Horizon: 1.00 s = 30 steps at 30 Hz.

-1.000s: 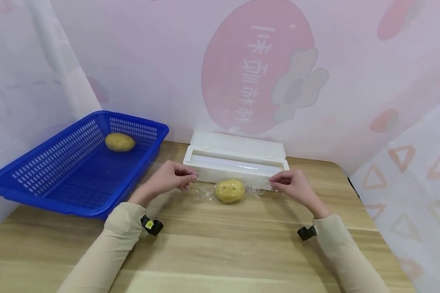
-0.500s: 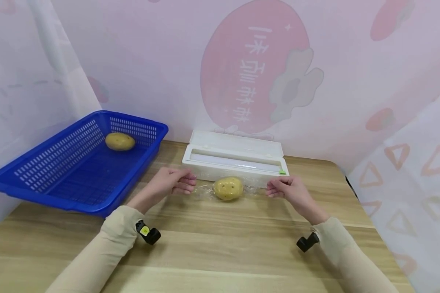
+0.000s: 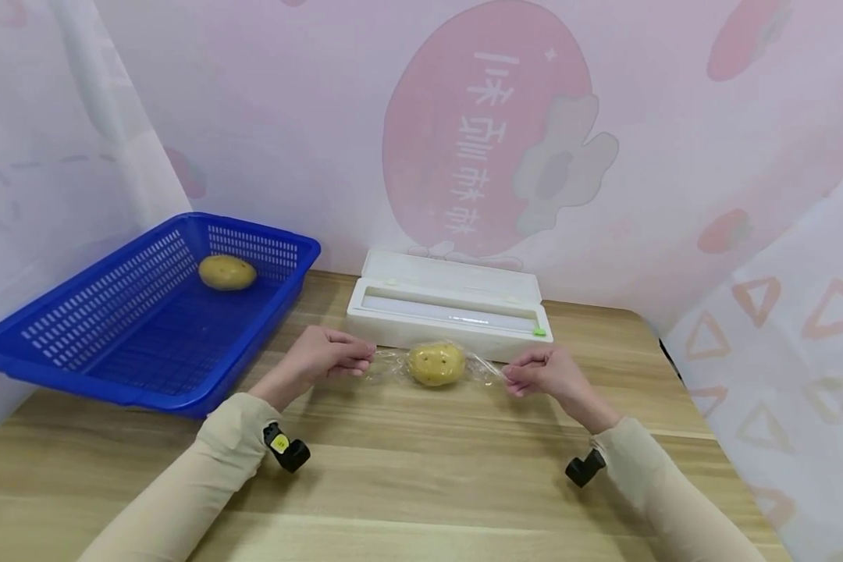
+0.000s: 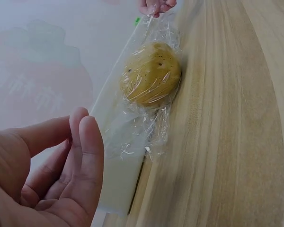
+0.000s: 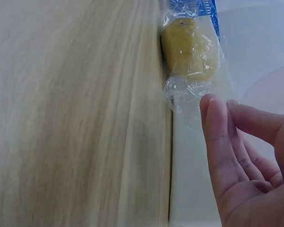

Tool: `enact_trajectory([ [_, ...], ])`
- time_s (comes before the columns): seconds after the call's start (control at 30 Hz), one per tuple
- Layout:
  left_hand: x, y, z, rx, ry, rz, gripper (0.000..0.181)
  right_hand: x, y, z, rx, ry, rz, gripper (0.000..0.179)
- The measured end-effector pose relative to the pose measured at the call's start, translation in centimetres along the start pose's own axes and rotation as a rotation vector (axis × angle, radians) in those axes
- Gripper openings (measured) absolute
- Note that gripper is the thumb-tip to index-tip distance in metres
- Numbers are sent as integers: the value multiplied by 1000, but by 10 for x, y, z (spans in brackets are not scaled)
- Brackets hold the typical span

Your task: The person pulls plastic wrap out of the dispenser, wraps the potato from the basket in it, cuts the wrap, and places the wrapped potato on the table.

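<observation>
A potato [image 3: 437, 364] wrapped in clear cling film [image 3: 391, 365] sits in front of the long white dispenser box, between my hands. My left hand [image 3: 330, 355] pinches the film's left end between thumb and fingers. On the other side, my right hand [image 3: 544, 377] pinches the right end, and a strand of film runs taut from its fingertips toward the potato. Creased film lies tight over the potato [image 4: 151, 74] in the left wrist view. Thumb and fingertips of the right hand [image 5: 244, 156] meet just beyond the film's edge in the right wrist view.
The white cling film box [image 3: 449, 326] stands with its lid open, a roll inside and a green slider [image 3: 538, 332] at its right end. At left, a blue plastic basket [image 3: 253, 373] holds another potato [image 3: 227, 272]. A printed curtain [image 3: 288, 117] hangs behind the wooden table [image 3: 421, 468].
Half a second ago the fingers were looser; now both hands pinch the film ends. The right hand has come slightly lower, drawing a strand tight. The potato has stayed nearly in place.
</observation>
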State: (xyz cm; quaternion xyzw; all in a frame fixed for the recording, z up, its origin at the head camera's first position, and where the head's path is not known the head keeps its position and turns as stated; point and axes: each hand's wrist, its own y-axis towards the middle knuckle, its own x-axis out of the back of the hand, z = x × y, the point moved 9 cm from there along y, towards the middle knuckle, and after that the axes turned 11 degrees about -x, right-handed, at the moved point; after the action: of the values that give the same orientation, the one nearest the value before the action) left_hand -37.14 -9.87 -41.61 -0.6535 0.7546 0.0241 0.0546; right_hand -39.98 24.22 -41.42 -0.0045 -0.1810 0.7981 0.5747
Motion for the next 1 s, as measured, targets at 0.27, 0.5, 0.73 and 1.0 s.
enact_trajectory([
  [0.27, 0, 3, 10, 55, 132, 1, 29, 6, 0, -1, 5, -147, -74, 18],
  [0.5, 1, 10, 7, -9, 400, 0, 17, 5, 4, 0, 28, -379, -153, 11],
  [0.73, 1, 15, 8, -27, 487, 10, 18, 4, 8, 4, 90, -500, -195, 13],
  [1.0, 3, 20, 14, 23, 521, 30, 17, 2, 8, 8, 142, -581, -194, 12],
])
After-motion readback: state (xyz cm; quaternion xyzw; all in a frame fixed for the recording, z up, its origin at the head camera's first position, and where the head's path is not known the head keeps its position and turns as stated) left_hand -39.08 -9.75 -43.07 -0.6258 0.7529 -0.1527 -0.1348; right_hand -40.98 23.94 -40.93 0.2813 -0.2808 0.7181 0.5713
